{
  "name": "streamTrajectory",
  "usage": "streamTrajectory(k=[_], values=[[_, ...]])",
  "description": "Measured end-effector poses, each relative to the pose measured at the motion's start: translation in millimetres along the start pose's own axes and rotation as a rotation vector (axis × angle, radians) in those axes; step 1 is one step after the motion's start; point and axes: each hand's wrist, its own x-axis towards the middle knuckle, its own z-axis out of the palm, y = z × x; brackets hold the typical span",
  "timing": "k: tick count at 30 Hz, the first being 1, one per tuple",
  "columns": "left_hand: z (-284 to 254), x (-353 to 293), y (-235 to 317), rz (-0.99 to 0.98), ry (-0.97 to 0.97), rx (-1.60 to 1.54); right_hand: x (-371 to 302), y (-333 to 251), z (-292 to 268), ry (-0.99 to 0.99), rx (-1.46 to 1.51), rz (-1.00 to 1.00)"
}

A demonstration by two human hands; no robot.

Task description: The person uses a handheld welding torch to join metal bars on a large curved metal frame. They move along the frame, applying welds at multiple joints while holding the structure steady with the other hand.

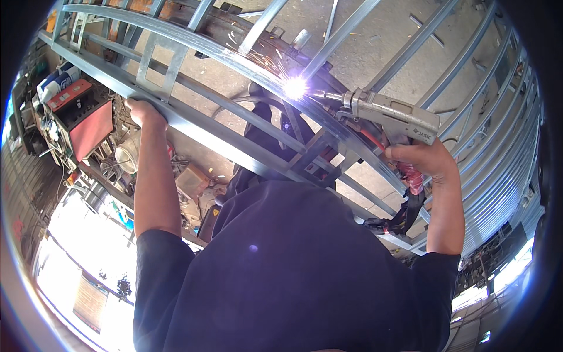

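Note:
My right hand [423,157] is wrapped round the grip of a grey welding gun [396,112], its nozzle pointing left. At its tip a bright arc [294,88] burns on a long curved steel rail [234,61], and orange sparks fly up and to the left. Glare hides the joint itself. On the left, my left hand [145,112] is closed over the near steel bar [199,132] of the same frame. A cable with red and black wrapping [411,182] hangs below the gun's grip.
Beside my left arm stand a red box-shaped machine [88,126] and a whitish round container [127,155] among clutter. Many curved metal bars [481,146] rise on the right. Metal offcuts [427,29] lie on the concrete floor [375,50].

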Motion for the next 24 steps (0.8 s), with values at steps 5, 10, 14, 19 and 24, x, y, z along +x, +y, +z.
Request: streamTrajectory(k=[5, 10, 14, 19, 24], values=[[2, -16, 6, 0.013, -0.009, 0.014, -3, -4, 1, 0.011, 0.0, 0.027], [3, -16, 7, 0.033, -0.012, 0.03, -7, -5, 4, 0.035, 0.029, 0.003], [2, -10, 6, 0.032, 0.009, 0.06, -7, 3, -2, 0.025, 0.045, 0.016], [4, -16, 9, 0.051, 0.027, 0.095, -23, 16, -12, 0.081, 0.151, 0.02], [0, -4, 8, 0.041, 0.054, 0.14, -42, 48, -36, 0.128, 0.082, 0.037]])
